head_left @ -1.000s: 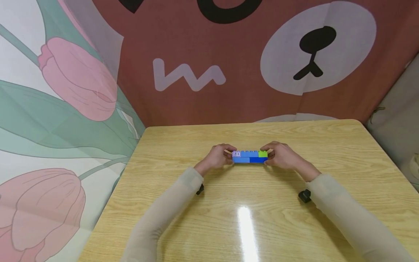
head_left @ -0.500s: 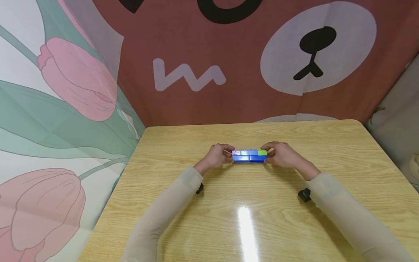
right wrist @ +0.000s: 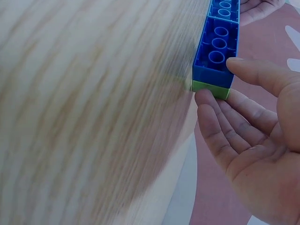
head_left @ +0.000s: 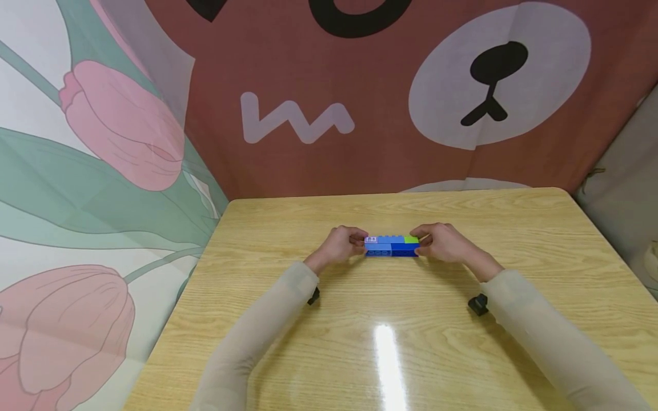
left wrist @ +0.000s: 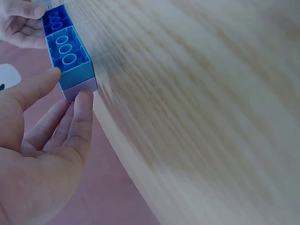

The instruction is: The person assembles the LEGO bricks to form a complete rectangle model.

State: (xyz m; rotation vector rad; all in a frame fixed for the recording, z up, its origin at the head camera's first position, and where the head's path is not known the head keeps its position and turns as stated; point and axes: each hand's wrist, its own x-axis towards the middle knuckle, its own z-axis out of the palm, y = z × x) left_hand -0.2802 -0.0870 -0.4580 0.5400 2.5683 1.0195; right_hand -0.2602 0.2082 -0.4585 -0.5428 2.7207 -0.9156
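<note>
A two-layer row of toy building bricks [head_left: 392, 247] is held between both hands over the table. Its lower layer joins a light blue brick [left wrist: 68, 54] and a dark blue brick [right wrist: 218, 47], hollow undersides with tubes facing the wrist cameras. The upper layer has a lilac printed brick [head_left: 371, 240] at the left, light blue in the middle and a lime green brick [head_left: 412, 240] at the right. My left hand [head_left: 340, 245] pinches the left end, thumb on the light blue brick, fingers at the lilac one. My right hand [head_left: 443, 244] pinches the right end likewise.
The wooden table [head_left: 329, 342] extends around the hands, with a bright light reflection in front. Behind it hangs a brown cloth [head_left: 380, 154] with a bear print, and a tulip-patterned cloth [head_left: 103, 217] hangs at the left. Black wrist devices [head_left: 478, 305] sit under the sleeves.
The brick row has rocked in place: its front face turned up half a second ago, and now it leans so the hollow underside shows. Both hands keep their grip, nearly unmoved.
</note>
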